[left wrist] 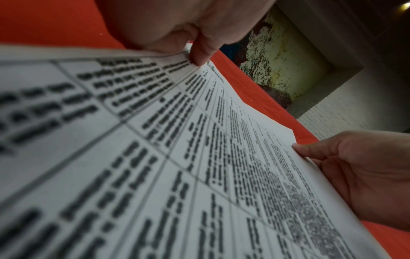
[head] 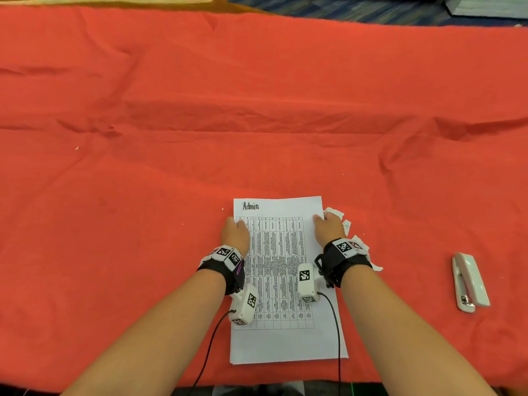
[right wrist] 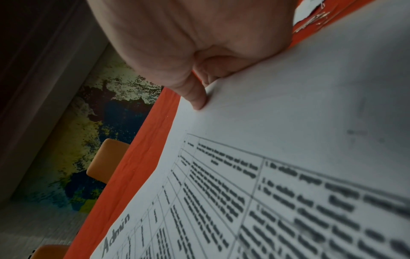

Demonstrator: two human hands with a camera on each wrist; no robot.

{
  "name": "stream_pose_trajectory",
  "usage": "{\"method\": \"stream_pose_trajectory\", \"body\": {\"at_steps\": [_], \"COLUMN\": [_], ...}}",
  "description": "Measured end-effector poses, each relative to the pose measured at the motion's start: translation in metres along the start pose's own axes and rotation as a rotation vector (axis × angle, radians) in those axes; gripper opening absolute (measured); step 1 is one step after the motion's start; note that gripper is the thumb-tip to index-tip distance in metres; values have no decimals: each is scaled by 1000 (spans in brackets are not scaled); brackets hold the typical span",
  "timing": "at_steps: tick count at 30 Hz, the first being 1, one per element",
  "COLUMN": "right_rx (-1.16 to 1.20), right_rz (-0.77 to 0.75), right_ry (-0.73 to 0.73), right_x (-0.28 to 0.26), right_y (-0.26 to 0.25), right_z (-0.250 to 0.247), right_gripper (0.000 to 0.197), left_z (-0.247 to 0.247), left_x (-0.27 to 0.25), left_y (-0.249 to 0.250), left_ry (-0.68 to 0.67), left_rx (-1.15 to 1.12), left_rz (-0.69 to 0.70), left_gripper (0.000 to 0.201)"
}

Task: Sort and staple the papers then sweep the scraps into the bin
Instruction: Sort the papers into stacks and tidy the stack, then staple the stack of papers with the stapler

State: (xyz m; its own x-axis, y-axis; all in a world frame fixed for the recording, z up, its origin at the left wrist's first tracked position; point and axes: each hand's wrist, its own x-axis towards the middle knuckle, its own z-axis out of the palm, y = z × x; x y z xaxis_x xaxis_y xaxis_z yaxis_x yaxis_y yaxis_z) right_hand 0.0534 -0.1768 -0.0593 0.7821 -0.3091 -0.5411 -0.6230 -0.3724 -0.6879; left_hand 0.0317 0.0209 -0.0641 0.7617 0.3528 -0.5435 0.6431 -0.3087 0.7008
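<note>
A stack of white papers, its top sheet headed "Admin" over a printed table, lies near the front edge of the red tablecloth. My left hand pinches the stack's left edge, thumb on top. At the right edge my right hand holds the stack the same way, thumb pressed on the sheet and fingers curled at the edge. Torn white paper scraps lie beside and behind my right wrist. A white stapler lies shut, well to the right of the papers.
Loose staples and a scrap lie on the cloth just past the papers' right edge. Orange chairs stand beyond the table's far side over patterned carpet. No bin shows in any view.
</note>
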Motion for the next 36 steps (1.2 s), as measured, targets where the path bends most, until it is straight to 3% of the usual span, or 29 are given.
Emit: {"method": "stream_pose_trajectory", "body": {"at_steps": [7,11,15,18,21,25,28,31,34,36], "right_rx": [-26,-61,-65,-1,-113,-440,-573,-498,-441,-373], "right_rz": [-2,-6,-62,-89,-95,240,426,438,409,312], "right_ry": [-6,5,-3,80,290,538,453,362,378,359], "right_x": [1,-4,-13,-18,-17,-14,-18,-20,-25,-27], "right_y": [-1,-4,-5,3,31,79,108,125,115,89], "right_z": [-1,-3,-18,-62,-140,-216,-232,-227,-218,-207], "right_gripper": [36,40,39,43,48,58,49,37,49,50], "left_z": [1,1,0,0,0,-1,0,-1,-2,-3], "left_x": [-2,0,2,2,1,0,1,1,-1,-3], "left_y": [1,-3,-6,-7,-7,-6,-6,-7,-7,-7], "left_ry": [7,14,3,-4,-10,-7,3,5,12,17], "left_rx": [14,25,45,50,48,38,33,48,66,67], "left_rz": [31,49,76,77,74,79,82,85,97,108], "left_gripper": [32,16,27,28,28,28,28,28,27,24]}}
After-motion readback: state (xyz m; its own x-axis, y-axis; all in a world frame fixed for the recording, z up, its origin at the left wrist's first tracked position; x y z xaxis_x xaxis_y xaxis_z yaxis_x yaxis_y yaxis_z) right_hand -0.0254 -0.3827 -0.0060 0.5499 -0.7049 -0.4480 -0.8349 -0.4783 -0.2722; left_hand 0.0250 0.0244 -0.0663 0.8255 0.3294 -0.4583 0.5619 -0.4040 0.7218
